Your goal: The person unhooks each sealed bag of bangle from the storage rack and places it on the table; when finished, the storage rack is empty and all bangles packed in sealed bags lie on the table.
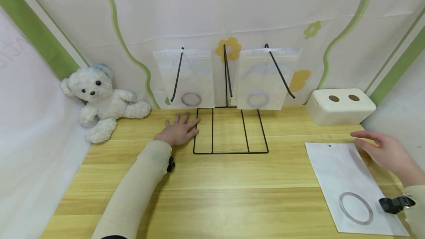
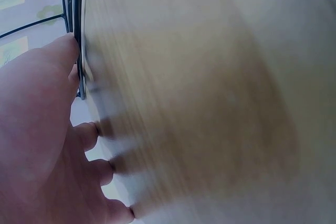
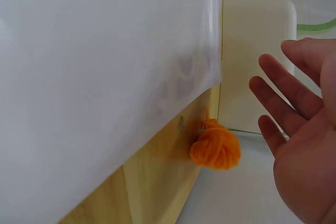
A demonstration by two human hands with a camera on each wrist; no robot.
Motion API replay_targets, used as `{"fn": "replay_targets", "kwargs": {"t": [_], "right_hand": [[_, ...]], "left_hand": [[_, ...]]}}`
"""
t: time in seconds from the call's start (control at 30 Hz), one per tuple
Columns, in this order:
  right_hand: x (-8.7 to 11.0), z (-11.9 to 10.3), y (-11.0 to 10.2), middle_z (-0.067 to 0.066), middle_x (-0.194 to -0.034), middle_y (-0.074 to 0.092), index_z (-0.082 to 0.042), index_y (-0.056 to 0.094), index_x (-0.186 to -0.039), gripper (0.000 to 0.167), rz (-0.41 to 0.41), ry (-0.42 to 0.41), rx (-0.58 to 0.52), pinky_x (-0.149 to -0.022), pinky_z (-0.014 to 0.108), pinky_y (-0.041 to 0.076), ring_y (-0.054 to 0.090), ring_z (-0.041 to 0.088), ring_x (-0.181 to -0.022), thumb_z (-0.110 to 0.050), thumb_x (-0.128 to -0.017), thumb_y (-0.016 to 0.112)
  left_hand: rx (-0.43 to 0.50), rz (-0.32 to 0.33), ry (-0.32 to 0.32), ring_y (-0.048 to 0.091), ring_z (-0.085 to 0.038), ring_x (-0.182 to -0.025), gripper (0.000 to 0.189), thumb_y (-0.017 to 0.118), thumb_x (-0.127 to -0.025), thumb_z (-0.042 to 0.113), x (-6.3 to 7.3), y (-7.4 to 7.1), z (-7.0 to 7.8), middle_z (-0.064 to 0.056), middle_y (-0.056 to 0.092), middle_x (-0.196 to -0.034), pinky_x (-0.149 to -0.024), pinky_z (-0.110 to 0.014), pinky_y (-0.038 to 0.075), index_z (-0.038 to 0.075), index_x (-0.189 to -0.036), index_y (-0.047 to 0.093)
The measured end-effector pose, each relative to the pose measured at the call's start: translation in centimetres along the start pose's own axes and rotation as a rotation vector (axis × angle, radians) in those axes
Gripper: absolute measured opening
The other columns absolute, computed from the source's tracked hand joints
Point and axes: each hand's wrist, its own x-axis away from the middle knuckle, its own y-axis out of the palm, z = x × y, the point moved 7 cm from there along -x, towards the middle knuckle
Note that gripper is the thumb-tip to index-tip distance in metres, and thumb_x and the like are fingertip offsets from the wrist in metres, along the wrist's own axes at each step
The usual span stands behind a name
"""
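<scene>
My left hand (image 1: 178,131) rests on the table with its fingers spread, thumb and forefinger at the left side of a black wire display rack (image 1: 230,153). In the left wrist view the thumb (image 2: 65,51) lies against the rack's dark wire (image 2: 79,3). Two clear zip bags hang from the rack's prongs, one with a pinkish bangle (image 1: 191,99), the other with a pale bluish bangle (image 1: 258,99). My right hand (image 1: 385,152) hovers, fingers loosely extended and holding nothing, by the top right corner of a flat white bag (image 1: 338,172). A greyish ring-shaped bangle (image 1: 356,208) shows on this bag.
A fluffy orange bundle of yarn (image 3: 215,148) sits near the table's right edge, mostly hidden behind my right hand in the head view. At the back right stands a white box with two round holes (image 1: 342,111). A white teddy bear (image 1: 103,102) sits back left.
</scene>
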Motion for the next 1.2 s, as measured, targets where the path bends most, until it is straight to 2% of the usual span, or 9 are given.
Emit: {"fn": "replay_targets", "kwargs": {"t": [0.07,0.13,0.17,0.23,0.3,0.37,0.67,1.03,1.2], "right_hand": [[0.0,-0.6,-0.2,0.025,-0.141,0.064,-0.003,0.068,-0.136,0.035,-0.010,0.023,-0.030,-0.124,0.049,0.035,0.050,0.039,-0.137,-0.029,-0.113,0.059],[-0.1,-1.5,-0.3,0.026,-0.144,0.062,-0.001,0.064,-0.139,0.040,-0.016,0.050,-0.054,-0.120,0.073,0.028,0.047,0.049,-0.139,-0.031,-0.115,0.054],[-0.2,-1.9,-0.5,0.013,-0.142,0.067,-0.002,0.065,-0.140,0.041,-0.011,0.058,-0.067,-0.122,0.069,0.031,0.050,0.037,-0.141,-0.032,-0.115,0.054],[-0.3,-2.7,-0.9,-0.019,-0.128,0.070,-0.004,0.066,-0.140,0.040,0.015,0.059,-0.086,-0.118,0.040,0.042,0.055,0.005,-0.130,-0.033,-0.114,0.056],[-0.5,-3.8,-1.4,-0.045,-0.112,0.058,-0.006,0.069,-0.138,0.039,0.050,0.048,-0.101,-0.098,0.014,0.044,0.047,-0.021,-0.111,-0.034,-0.113,0.059],[-0.8,-4.8,-1.9,-0.055,-0.105,0.050,-0.005,0.071,-0.135,0.034,0.089,0.017,-0.131,-0.077,0.001,0.038,0.042,-0.031,-0.099,-0.029,-0.112,0.061],[-2.2,-9.4,-4.0,-0.042,-0.105,0.068,0.002,0.073,-0.126,0.024,0.228,-0.089,-0.342,-0.081,-0.003,0.045,0.062,-0.022,-0.099,-0.011,-0.108,0.066],[-4.7,-15.5,-5.8,-0.022,-0.104,0.080,0.005,0.075,-0.124,0.024,0.248,-0.174,-0.513,-0.087,0.003,0.049,0.073,-0.007,-0.101,-0.009,-0.105,0.071],[-5.9,-17.7,-6.0,-0.025,-0.102,0.079,-0.001,0.077,-0.124,0.024,0.233,-0.166,-0.509,-0.080,0.003,0.051,0.074,-0.008,-0.094,-0.013,-0.104,0.073]], "left_hand": [[-0.006,0.004,0.000,-0.009,-0.050,-0.167,0.069,0.028,-0.110,0.072,-0.4,0.3,-0.4,-0.012,-0.003,-0.184,-0.122,-0.086,-0.002,0.044,-0.173,0.016],[-0.016,0.007,0.003,-0.009,-0.050,-0.167,0.070,0.027,-0.110,0.073,-0.7,0.5,-0.7,-0.012,-0.003,-0.184,-0.121,-0.087,-0.002,0.045,-0.173,0.016],[-0.018,0.007,0.004,-0.009,-0.050,-0.167,0.070,0.027,-0.110,0.073,-0.8,0.6,-0.7,-0.013,-0.003,-0.184,-0.121,-0.087,-0.002,0.044,-0.173,0.016],[-0.014,0.005,0.002,-0.009,-0.050,-0.167,0.069,0.029,-0.111,0.070,-0.8,0.6,-0.7,-0.012,-0.002,-0.184,-0.121,-0.087,-0.003,0.043,-0.173,0.017],[-0.016,0.004,-0.001,-0.009,-0.050,-0.167,0.067,0.031,-0.113,0.066,-0.5,0.3,-0.3,-0.012,-0.002,-0.184,-0.121,-0.087,-0.002,0.042,-0.173,0.018],[-0.019,0.002,-0.007,-0.007,-0.051,-0.167,0.065,0.034,-0.114,0.061,0.0,-0.1,0.1,-0.012,-0.001,-0.184,-0.122,-0.086,-0.001,0.040,-0.174,0.019],[-0.008,0.021,0.013,-0.004,-0.054,-0.166,0.070,0.027,-0.110,0.074,-0.3,0.2,-0.2,-0.015,0.001,-0.184,-0.120,-0.089,0.001,0.045,-0.173,0.018],[-0.017,0.016,0.017,-0.004,-0.056,-0.165,0.071,0.026,-0.109,0.076,-0.2,0.2,-0.1,-0.015,0.002,-0.184,-0.118,-0.091,0.001,0.046,-0.172,0.018],[-0.022,0.011,0.012,-0.006,-0.054,-0.166,0.068,0.029,-0.112,0.069,0.1,-0.1,0.2,-0.015,0.001,-0.184,-0.119,-0.090,0.000,0.044,-0.173,0.018]]}}
